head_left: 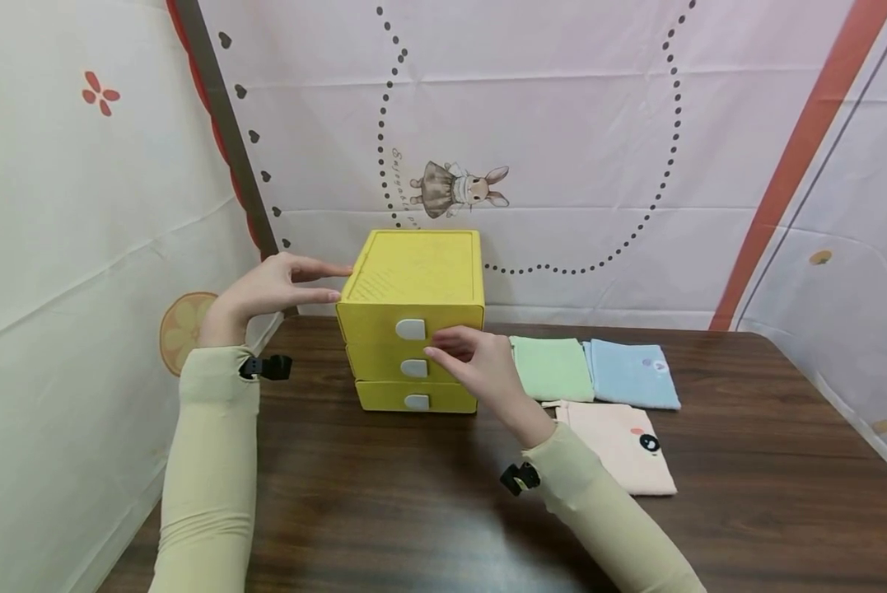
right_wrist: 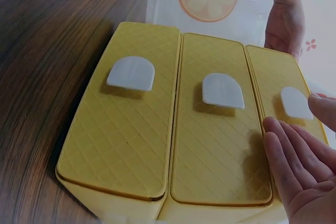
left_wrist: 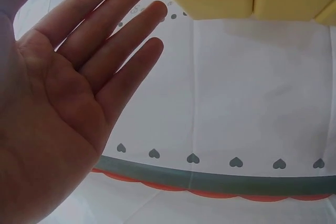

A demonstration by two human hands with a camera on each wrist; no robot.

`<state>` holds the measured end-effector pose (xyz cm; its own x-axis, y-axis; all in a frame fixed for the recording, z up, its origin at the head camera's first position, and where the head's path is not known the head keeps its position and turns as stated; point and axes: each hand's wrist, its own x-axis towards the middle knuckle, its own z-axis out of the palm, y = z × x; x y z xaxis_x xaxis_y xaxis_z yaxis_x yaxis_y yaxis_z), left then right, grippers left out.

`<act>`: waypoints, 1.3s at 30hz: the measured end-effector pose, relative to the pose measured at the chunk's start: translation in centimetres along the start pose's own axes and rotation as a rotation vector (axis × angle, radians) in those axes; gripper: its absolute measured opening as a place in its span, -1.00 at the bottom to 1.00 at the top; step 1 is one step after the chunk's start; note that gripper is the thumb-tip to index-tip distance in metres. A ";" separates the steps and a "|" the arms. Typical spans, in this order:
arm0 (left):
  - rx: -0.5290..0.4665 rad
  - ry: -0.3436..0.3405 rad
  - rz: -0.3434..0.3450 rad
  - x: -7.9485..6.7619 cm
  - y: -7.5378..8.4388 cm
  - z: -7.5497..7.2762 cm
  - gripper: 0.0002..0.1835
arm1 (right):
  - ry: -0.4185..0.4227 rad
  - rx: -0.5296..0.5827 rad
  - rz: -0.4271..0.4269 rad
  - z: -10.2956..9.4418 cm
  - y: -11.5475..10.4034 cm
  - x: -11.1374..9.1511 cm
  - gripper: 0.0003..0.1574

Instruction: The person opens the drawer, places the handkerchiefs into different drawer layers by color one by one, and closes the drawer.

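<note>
"What is the left hand (head_left: pixel 265 290) doing, there at the end of a pale yellow sleeve (head_left: pixel 217 461)?"

"It is resting its thumb and fingertips at the upper left edge of a yellow, three-drawer plastic box (head_left: pixel 417 268). Its fingers are lying straight, so it is clasping nothing."

"And where is the box standing?"

"It is standing toward the back of a dark brown, wood-grained table (head_left: pixel 384 511), its drawer fronts facing the person."

"What about the right hand (head_left: pixel 487 366)?"

"It is hovering just right of the white, round-ended handle (head_left: pixel 410 329) on the top drawer. Its fingers are lying loosely extended (the right wrist view is showing the thumb near that handle), and it is grasping nothing."

"Farther right?"

"A folded, mint-green cloth (head_left: pixel 554 369) is lying behind the right wrist. A folded, cream-pink cloth (head_left: pixel 606 441) with a black eye print is lying in front, and a folded, light-blue cloth (head_left: pixel 628 377) is lying beside the green one."
</note>
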<state>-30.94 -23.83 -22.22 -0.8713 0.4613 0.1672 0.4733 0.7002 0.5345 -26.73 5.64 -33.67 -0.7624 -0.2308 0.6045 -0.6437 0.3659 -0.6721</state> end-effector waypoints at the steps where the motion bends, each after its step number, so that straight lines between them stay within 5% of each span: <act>1: -0.004 -0.002 -0.002 0.0 0.0 0.0 -0.49 | 0.000 -0.007 0.002 0.1 0.0 0.1 -0.63; 10: -0.039 -0.025 0.001 -0.1 0.1 -0.2 -0.48 | 0.038 -0.023 -0.010 0.7 -0.3 0.7 -0.70; 19: -0.031 -0.019 -0.016 -0.3 0.1 -0.2 -0.48 | 0.066 0.006 0.069 1.3 -0.3 0.8 -0.77; 39: -0.014 -0.016 -0.012 -0.3 0.3 -0.2 -0.48 | 0.258 0.015 0.041 3.2 -0.5 0.0 -0.79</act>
<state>-30.56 -23.85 -21.97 -0.8749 0.4613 0.1477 0.4606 0.6980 0.5482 -26.60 2.60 -34.73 -0.7468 0.0224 0.6647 -0.6153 0.3562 -0.7032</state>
